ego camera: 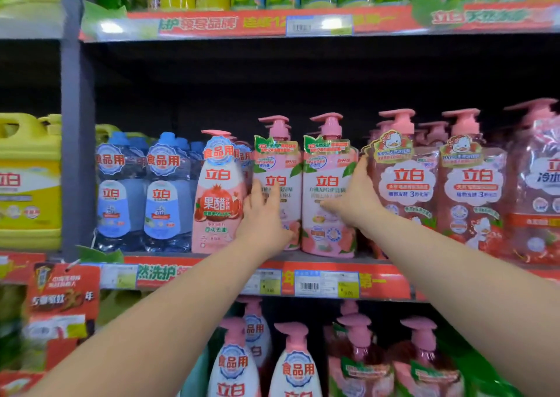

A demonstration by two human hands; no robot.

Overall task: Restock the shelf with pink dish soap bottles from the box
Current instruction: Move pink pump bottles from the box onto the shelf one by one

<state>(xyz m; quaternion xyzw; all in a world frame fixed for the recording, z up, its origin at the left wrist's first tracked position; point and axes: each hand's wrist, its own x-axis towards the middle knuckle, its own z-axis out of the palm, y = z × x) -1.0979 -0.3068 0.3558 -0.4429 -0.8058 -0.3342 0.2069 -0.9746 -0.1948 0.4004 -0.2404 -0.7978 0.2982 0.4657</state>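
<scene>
Two pink pump bottles stand side by side at the front edge of the middle shelf, about midway along it, and the person has one in each hand. The left hand holds the left bottle low down, fingers curled round its left side against the pomegranate bottle and thumb on the label. The right hand grips the right bottle in mirror fashion, thumb lying across the front and fingers clamped round the right side, wedged against the duck bottle. The box is nowhere in view.

To my eye both bottles are being seated and squared up, so the risk lies in the tight fit. The fingers fill the gaps on both outer sides, and pulling them out carelessly could drag a neighbour forward or twist a label off line. The bottles are tall with heavy pump heads and are held low, so a hard shove back could tip them or knock the pumps I can just see behind them. They also sit right at the front edge, where a slip would send one down onto the lower shelf's bottles. The paper neck tags could crease or snag too.
</scene>
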